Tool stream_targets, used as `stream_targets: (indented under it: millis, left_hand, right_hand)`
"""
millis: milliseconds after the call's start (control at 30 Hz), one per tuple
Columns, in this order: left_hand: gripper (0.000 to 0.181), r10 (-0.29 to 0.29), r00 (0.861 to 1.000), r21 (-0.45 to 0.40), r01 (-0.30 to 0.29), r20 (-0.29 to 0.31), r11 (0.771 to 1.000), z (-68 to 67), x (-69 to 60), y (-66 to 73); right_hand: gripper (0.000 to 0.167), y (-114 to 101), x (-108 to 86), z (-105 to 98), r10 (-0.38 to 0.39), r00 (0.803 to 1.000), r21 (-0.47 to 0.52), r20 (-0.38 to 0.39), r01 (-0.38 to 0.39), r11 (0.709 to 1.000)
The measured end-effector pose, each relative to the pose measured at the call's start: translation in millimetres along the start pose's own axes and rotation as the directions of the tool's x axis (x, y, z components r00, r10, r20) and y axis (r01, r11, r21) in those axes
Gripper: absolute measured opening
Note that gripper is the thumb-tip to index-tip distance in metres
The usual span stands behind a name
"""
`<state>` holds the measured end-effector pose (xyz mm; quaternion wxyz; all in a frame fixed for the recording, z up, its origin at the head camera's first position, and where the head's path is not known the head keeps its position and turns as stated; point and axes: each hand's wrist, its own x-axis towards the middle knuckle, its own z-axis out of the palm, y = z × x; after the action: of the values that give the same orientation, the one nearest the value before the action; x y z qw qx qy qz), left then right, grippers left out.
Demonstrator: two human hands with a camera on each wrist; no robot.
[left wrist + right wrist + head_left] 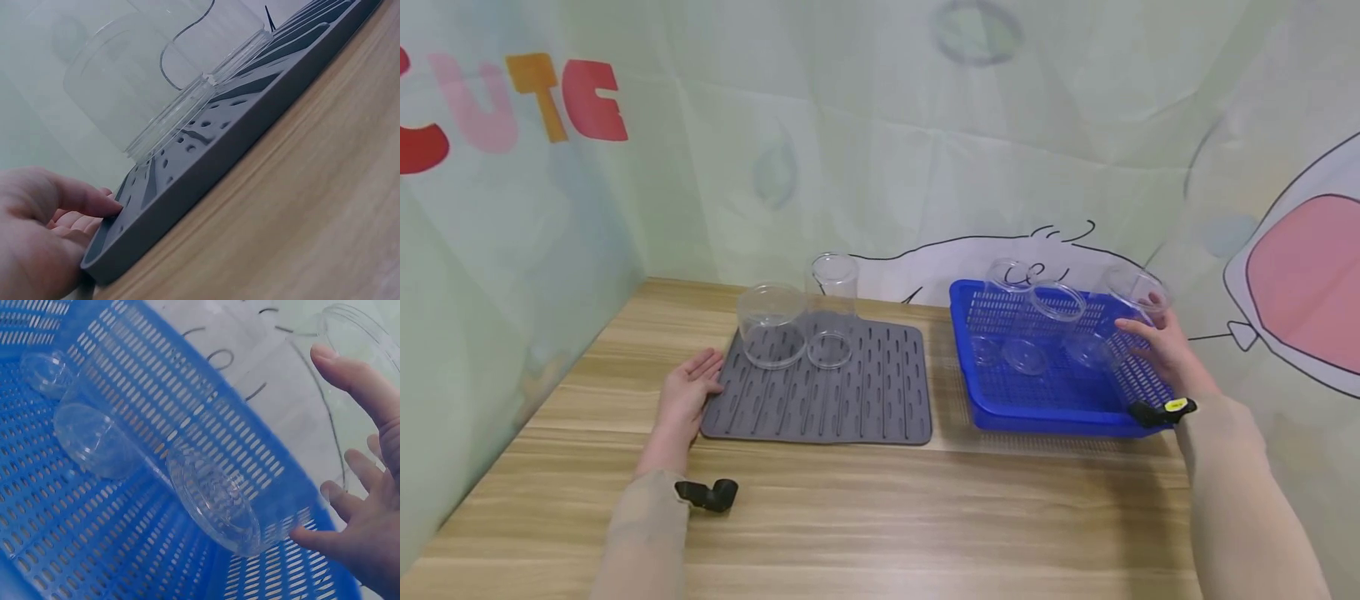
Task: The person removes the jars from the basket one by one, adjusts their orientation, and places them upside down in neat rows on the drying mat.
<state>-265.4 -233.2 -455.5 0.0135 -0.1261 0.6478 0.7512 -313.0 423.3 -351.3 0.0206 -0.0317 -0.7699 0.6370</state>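
Three clear glasses [1042, 329] crowd the blue basket [1037, 415], the right hand [1172, 350] spread at the rightmost, while the left hand [683, 398], fingers extended, touches the gray mat [865, 404] carrying two more, beneath backdrop lettering [507, 112] "CUTE".

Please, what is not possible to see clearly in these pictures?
Right wrist view: whether the right hand touches the nearest jar; transparency and blur hide it.
Left wrist view: top of the tall jar, beyond the upper edge.
Head view: marks on the yellow label, too small.

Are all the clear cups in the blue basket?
No, a wide cup and a tall cup stand on the gray mat.
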Motion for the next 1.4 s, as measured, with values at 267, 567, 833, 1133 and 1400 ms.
stream_targets:
  millis: [267, 567, 833, 1133, 1400]
  left_hand:
    - [0.078, -0.003, 1.000, -0.004, 0.003, 0.003, 1.000, -0.3, -0.1, 1.4]
    - [0.075, -0.027, 0.999, -0.053, 0.026, -0.028, 0.998, 0.1, -2.2, 10.5]
    - [0.070, 0.068, 0.994, -0.137, -0.080, -0.091, 0.987, 7.8, -7.6, 32.9]
    - [0.068, 0.211, 0.971, -0.191, -0.230, -0.113, 0.954, 24.7, -23.6, 62.9]
    - [0.063, 0.350, 0.937, -0.198, -0.345, -0.012, 0.917, 53.4, -50.8, 85.3]
  right_hand:
    - [0.092, -30, -11.5, 4, -0.007, 0.992, -0.031, -0.125, 0.003, 1.000]
    - [0.096, -72, -25.7, 17, -0.060, 0.951, -0.174, -0.303, 0.006, 0.985]
    - [0.098, -108, -36.7, 34, -0.157, 0.901, -0.292, -0.403, 0.035, 0.956]
    - [0.101, -139, -51.9, 73, -0.343, 0.869, -0.433, -0.356, 0.172, 0.885]
    - [0.109, -159, -66.5, 131, -0.548, 0.809, -0.581, -0.213, 0.345, 0.737]
